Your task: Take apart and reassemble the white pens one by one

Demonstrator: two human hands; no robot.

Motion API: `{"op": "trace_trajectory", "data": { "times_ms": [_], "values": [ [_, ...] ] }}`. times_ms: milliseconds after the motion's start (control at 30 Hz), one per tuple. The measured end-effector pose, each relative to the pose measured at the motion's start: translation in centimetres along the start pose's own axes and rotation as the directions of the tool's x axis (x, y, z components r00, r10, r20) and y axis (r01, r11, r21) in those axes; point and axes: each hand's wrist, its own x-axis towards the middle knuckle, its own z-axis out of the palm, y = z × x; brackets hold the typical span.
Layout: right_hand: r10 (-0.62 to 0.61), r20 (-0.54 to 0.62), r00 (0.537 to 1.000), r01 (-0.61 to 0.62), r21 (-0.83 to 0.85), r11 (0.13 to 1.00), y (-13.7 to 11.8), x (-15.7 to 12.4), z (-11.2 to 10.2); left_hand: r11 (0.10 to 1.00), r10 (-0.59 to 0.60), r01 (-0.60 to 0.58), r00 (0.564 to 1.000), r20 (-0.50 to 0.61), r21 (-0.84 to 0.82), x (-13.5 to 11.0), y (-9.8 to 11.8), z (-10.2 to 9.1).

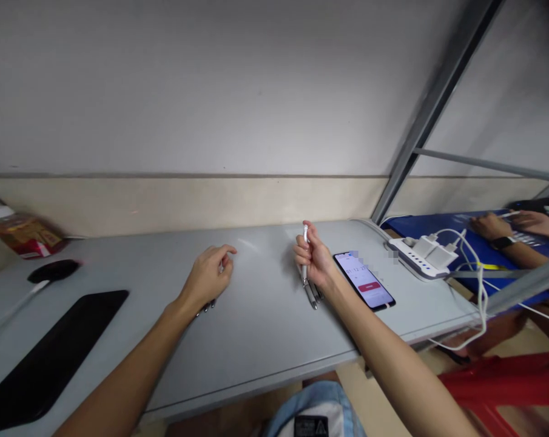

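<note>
My right hand (317, 258) is wrapped round a white and silver pen (305, 271), which it holds upright with the thumb at the top end. Just below that hand, several more pens (311, 297) lie side by side on the grey table (256, 340), partly covered by it. To the left, my left hand (209, 274) hovers over or rests on the table, loosely bent, with the index finger stretched out and nothing visible in it. Pen tips (205, 308) stick out from under its wrist; the rest of those pens is hidden.
A lit phone (364, 280) lies right of my right hand, near a white power strip (417, 258) with plugs and cables. At left are a black mat (56, 358), a black round object (53, 271) and a bottle (23, 233). Another person's hands (492, 227) are at a blue table.
</note>
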Motion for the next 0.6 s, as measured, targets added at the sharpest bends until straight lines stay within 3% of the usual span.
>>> {"op": "trace_trajectory", "data": {
  "times_ms": [400, 600],
  "values": [
    [0.014, 0.046, 0.999, -0.013, -0.028, 1.000, 0.3, 0.0, 0.0, 0.999, -0.036, 0.033, 0.996, -0.082, -0.040, 0.2, -0.9, -0.3],
    [-0.015, 0.029, 0.999, 0.013, 0.074, 0.997, -0.3, 0.4, -0.5, 0.997, -0.070, 0.065, 0.989, -0.130, -0.040, 0.5, -1.9, -0.2]
  ]
}}
